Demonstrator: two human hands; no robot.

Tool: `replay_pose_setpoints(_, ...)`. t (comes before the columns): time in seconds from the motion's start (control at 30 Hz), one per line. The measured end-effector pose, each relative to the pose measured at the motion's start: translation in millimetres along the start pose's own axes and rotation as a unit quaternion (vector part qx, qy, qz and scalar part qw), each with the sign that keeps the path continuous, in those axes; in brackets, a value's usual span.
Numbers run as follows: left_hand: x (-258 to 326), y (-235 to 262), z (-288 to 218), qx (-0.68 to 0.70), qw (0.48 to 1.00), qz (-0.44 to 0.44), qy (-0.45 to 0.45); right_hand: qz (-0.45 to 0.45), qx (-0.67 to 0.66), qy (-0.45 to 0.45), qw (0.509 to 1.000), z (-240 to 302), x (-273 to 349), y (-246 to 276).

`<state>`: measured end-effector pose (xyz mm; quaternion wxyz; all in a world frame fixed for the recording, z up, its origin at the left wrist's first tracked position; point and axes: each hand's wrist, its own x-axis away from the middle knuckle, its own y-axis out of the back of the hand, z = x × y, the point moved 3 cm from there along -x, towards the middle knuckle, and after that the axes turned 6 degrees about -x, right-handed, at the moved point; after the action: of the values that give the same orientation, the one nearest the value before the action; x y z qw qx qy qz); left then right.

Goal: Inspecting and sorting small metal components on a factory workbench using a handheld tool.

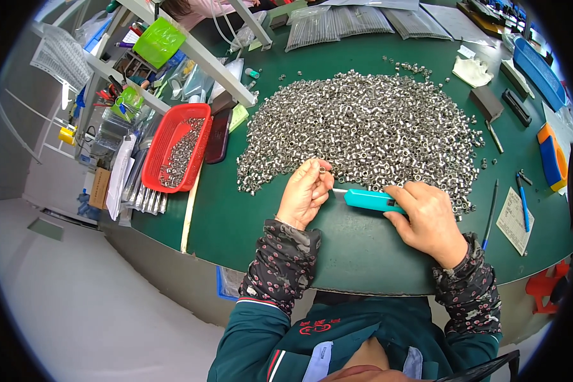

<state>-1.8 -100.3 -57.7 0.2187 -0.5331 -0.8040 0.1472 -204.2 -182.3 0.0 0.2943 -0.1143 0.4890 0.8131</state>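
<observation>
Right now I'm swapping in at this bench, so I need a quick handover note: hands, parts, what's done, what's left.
Left hand: pinches one small metal ring at its fingertips, at the near edge of the pile.
Right hand: grips a teal tool, its thin tip pointing at the left hand's fingers.
Parts: large pile of metal rings on the green table; more rings lie in the red tray on the left.
Done: some rings in the tray.
Left: the big pile, by the look of it.
</observation>
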Motion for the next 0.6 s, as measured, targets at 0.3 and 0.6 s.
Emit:
replay_pose_setpoints(0.3,1.5,-3.9,2.6,-0.017,1.0,0.009,0.017,-0.005,0.01,-0.033,0.999,-2.0,-0.5,-0.4)
replay_pose_setpoints(0.6,3.8,-9.6,4.5,-0.076,0.996,0.052,0.022,-0.026,-0.004,-0.039,0.999,-4.7,-1.9,1.3)
